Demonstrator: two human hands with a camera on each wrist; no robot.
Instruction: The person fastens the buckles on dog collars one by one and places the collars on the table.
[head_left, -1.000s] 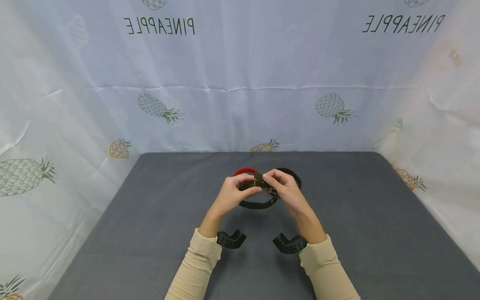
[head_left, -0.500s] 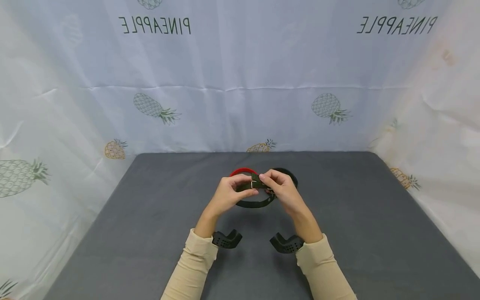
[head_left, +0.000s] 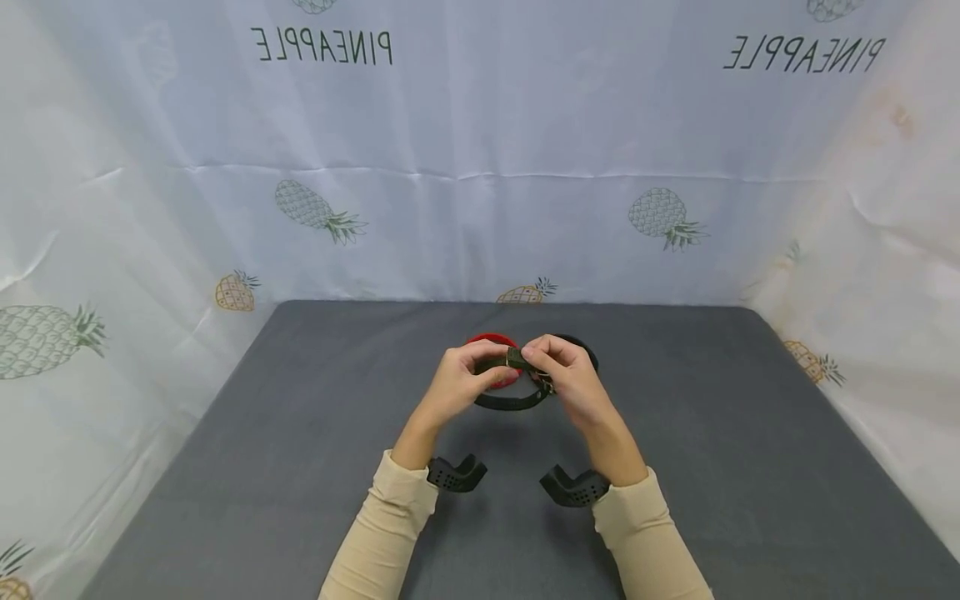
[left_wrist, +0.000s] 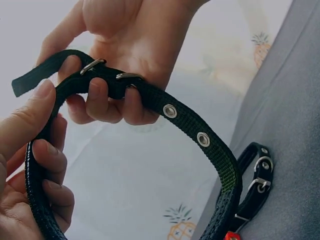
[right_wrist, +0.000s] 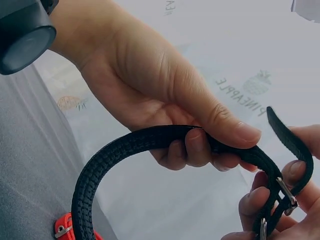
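Observation:
Between both hands is a dark green webbing collar (left_wrist: 220, 160) with metal eyelets, bent into a loop. My left hand (head_left: 450, 383) grips the strap between thumb and curled fingers, seen up close in both wrist views. My right hand (head_left: 573, 375) pinches the collar by its metal buckle (left_wrist: 92, 66). The collar's loose tail (left_wrist: 30, 80) passes out of the buckle and curves over a fingertip of the right hand, its end near the left thumb. In the right wrist view the tail (right_wrist: 287, 137) stands free at its tip.
A red collar (head_left: 491, 337) and a black collar (left_wrist: 260, 175) with a buckle lie on the grey tabletop (head_left: 315, 433) under and behind the hands. A black camera mount (head_left: 457, 477) is on each wrist. Pineapple-print curtain surrounds the table's back and sides.
The tail strap and the strap below it, apart with a buckle edge between them earlier, now overlap. More of the red collar shows beneath my left hand. Both hands stay nearly in place.

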